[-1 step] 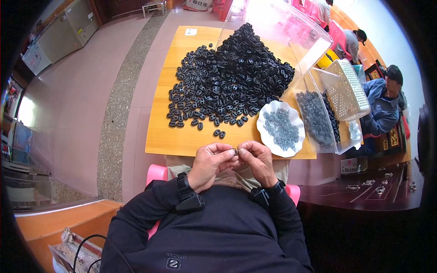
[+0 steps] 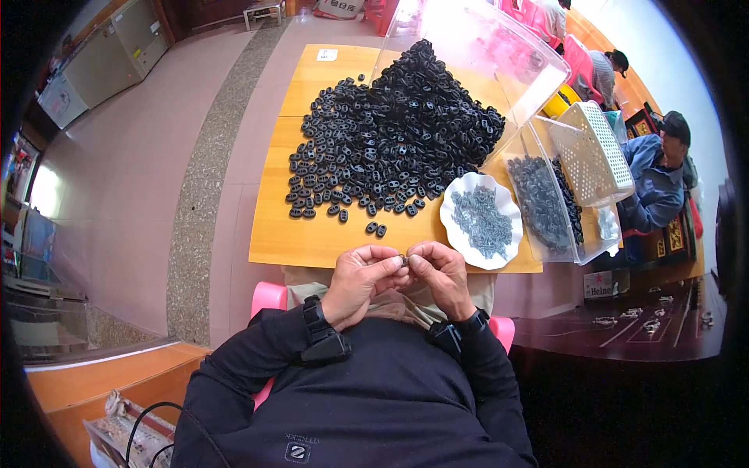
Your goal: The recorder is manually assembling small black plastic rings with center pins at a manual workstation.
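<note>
Just over the near table edge, my left hand (image 2: 363, 279) and my right hand (image 2: 441, 274) meet fingertip to fingertip. Both pinch one small dark piece (image 2: 403, 260), mostly covered by the fingers, so its exact kind cannot be made out. Beyond them on the wooden table (image 2: 273, 234) lies a big heap of black oval plastic pieces with two holes (image 2: 413, 117). Two such pieces (image 2: 376, 229) sit apart from it, closest to my hands. Right of these stands a white scalloped dish (image 2: 511, 226) holding many small grey parts (image 2: 482, 220).
A clear plastic bin (image 2: 484, 47) lies tipped behind the heap. At the right edge, another clear box (image 2: 573, 253) holds grey and black parts, with a white perforated basket (image 2: 597, 148) on it. A person in blue (image 2: 655, 183) sits beyond. Pink chair arms (image 2: 270, 296) flank me.
</note>
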{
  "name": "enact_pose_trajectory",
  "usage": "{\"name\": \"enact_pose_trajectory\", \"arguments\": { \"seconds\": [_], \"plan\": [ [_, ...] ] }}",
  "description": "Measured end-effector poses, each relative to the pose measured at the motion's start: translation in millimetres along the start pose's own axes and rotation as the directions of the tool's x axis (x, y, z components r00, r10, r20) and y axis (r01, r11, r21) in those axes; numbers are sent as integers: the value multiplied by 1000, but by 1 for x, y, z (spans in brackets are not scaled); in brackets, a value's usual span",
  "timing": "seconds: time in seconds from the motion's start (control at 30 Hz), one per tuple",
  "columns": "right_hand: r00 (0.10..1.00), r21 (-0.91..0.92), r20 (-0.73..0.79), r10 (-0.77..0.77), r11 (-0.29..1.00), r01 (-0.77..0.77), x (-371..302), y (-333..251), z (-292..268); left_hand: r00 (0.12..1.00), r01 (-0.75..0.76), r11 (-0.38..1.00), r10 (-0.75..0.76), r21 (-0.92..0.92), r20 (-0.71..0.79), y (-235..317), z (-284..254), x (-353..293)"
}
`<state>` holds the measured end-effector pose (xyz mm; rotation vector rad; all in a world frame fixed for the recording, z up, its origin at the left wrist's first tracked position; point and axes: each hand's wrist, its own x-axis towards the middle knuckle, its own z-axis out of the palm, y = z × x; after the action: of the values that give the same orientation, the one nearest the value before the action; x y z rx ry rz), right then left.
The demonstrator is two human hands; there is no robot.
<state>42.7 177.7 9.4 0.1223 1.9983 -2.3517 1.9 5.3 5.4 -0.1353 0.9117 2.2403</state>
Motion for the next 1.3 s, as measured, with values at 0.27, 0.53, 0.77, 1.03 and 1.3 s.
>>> {"name": "enact_pose_trajectory", "arguments": {
  "seconds": [0.27, 0.53, 0.77, 1.03, 1.3],
  "plan": [
    [996, -146, -3, -88, 986, 86, 3, 5, -2, 1000, 0, 1000, 0, -2, -3, -2, -3, 2],
    [978, -340, 43, -203, 918, 205, 2, -2, -1, 998, -8, 992, 15, 130, -56, -2, 0, -1],
    [993, -149, 22, -116, 982, 118, 2, 4, 0, 995, -72, 978, 84, 194, -54, -6, 0, -4],
    [992, -135, 16, -122, 983, 123, 5, -4, 2, 989, -132, 982, 139, 133, -44, -4, -3, -2],
    [939, -588, 81, -335, 745, 317, 33, -1, 4, 978, -174, 983, 179, 55, -106, 5, -10, 0]
  ]
}}
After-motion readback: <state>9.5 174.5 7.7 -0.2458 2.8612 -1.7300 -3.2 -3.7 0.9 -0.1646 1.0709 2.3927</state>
